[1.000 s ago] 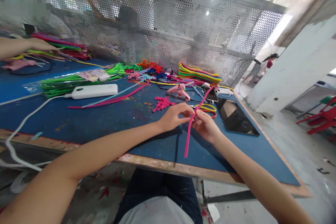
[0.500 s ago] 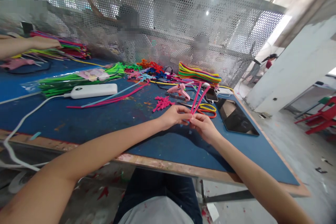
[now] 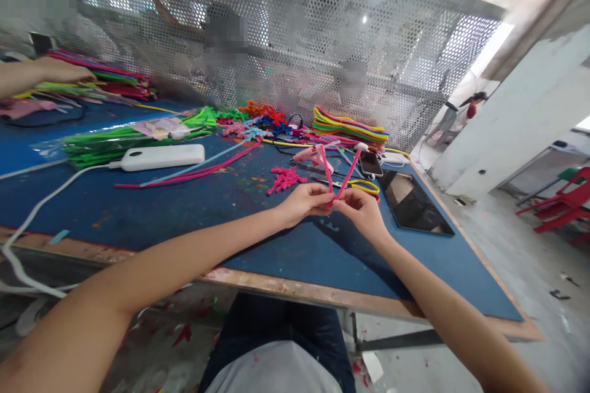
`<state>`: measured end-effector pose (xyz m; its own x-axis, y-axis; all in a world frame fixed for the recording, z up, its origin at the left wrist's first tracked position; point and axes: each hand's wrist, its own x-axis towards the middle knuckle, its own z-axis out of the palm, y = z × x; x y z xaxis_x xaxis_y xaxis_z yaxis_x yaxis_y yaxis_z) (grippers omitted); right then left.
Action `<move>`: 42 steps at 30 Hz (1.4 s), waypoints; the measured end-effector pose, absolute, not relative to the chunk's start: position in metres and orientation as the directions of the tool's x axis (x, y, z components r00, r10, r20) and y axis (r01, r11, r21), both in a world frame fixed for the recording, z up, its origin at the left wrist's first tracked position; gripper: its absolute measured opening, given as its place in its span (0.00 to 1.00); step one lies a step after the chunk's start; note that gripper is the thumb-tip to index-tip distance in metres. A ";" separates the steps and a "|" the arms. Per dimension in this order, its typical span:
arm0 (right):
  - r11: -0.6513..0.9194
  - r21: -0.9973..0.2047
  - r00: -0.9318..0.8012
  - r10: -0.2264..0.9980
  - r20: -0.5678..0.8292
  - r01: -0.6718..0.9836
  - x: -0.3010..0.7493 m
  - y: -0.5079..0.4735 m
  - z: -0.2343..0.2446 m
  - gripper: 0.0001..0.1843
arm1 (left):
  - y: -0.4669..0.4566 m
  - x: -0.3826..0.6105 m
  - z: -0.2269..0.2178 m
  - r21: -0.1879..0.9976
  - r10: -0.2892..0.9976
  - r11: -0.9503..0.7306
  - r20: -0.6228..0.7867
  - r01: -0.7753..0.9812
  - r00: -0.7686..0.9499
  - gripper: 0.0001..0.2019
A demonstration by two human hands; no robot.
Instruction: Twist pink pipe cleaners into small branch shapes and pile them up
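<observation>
Both hands meet over the blue table, pinching a pink pipe cleaner [image 3: 350, 173] near its lower bend. My left hand [image 3: 306, 204] is closed on it from the left, fingertips together. My right hand [image 3: 362, 210] pinches it from the right. Two pink lengths rise from the fingertips and spread into a V; the part between the fingers is hidden. Just beyond my left hand lies a cluster of short twisted pink pieces [image 3: 284, 179]. Behind the V are a pink glue gun [image 3: 306, 155] and scissors [image 3: 366, 186] with yellow handles, partly covered by my right hand.
A black tablet [image 3: 417, 204] and a phone [image 3: 370, 164] lie to the right. Bundled pipe cleaners [image 3: 348, 129] stand at the back. A white power bank [image 3: 163, 158] with a cable and a bag of green stems [image 3: 106, 142] are left. A co-worker's hand [image 3: 64, 69] reaches in far left.
The two pink lengths have spread wider apart, the left one now leaning left. My fingertips have parted slightly. The co-worker's hand has shifted a little to the left.
</observation>
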<state>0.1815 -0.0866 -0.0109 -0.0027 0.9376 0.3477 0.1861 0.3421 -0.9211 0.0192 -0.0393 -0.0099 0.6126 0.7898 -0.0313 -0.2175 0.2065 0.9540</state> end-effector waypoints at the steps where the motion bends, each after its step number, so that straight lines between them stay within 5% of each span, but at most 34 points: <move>1: 0.355 -0.917 -0.009 0.933 0.359 0.183 0.182 -0.086 -0.010 0.11 | -0.040 0.019 -0.009 0.962 0.786 0.188 -0.027 -0.198 0.617 0.15; 9: 0.436 -0.822 -0.099 0.897 0.431 0.367 0.197 -0.084 -0.003 0.08 | -0.039 0.018 -0.007 0.984 0.776 0.114 -0.004 -0.135 0.631 0.16; 20: 0.740 -0.379 -0.541 0.668 0.511 0.555 0.211 -0.091 0.012 0.07 | -0.037 0.014 -0.011 0.961 0.672 0.254 -0.096 -0.107 0.734 0.18; 33: 0.741 -0.039 -0.560 0.541 0.627 0.671 0.213 -0.088 -0.002 0.08 | -0.042 0.018 -0.010 0.969 0.709 0.203 -0.044 -0.143 0.704 0.18; 42: 0.717 -0.185 -0.404 0.565 0.720 0.672 0.200 -0.093 -0.011 0.09 | -0.050 0.026 -0.015 0.937 0.815 0.143 0.072 -0.320 0.574 0.20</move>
<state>0.1998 -0.0927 -0.0105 -0.4040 0.5647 0.7197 0.6722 0.7168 -0.1851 0.0260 -0.0500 -0.0149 0.5744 0.8153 0.0723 -0.3203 0.1426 0.9365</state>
